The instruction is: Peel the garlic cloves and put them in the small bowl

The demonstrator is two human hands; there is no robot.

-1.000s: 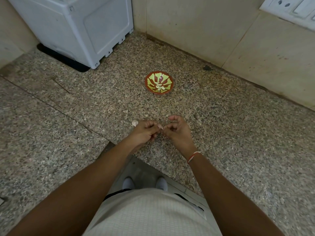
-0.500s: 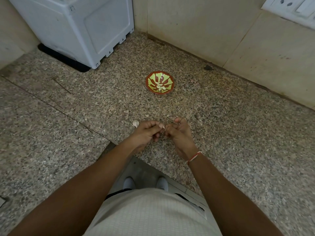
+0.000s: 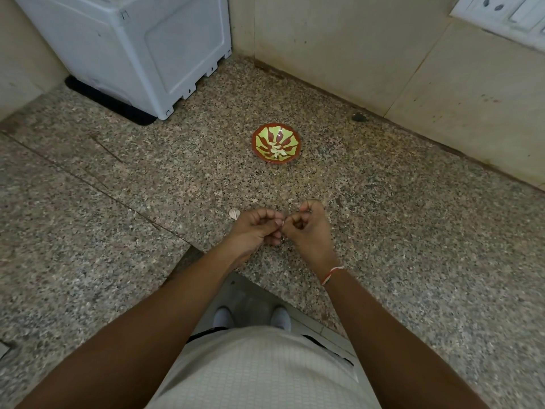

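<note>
A small red bowl point(image 3: 259, 134) with a yellow-green pattern stands on the granite counter, with several pale peeled garlic cloves point(image 3: 277, 151) in its middle. Nearer to me, my left hand point(image 3: 254, 230) and my right hand point(image 3: 306, 231) meet fingertip to fingertip above the counter. Both have curled fingers and pinch one small garlic clove between them; the clove itself is almost wholly hidden by the fingers. An unpeeled garlic clove point(image 3: 234, 214) lies on the counter just left of my left hand.
A white appliance point(image 3: 138, 45) stands at the back left on a black mat. Tiled walls close the back and right, with a socket panel point(image 3: 501, 10) at the top right. A dark spot point(image 3: 359, 116) lies by the wall. The counter's front edge point(image 3: 295, 293) is near my body.
Both hands stay together over the same spot. The fingers have shifted slightly around the clove, and my right hand has turned a little.
</note>
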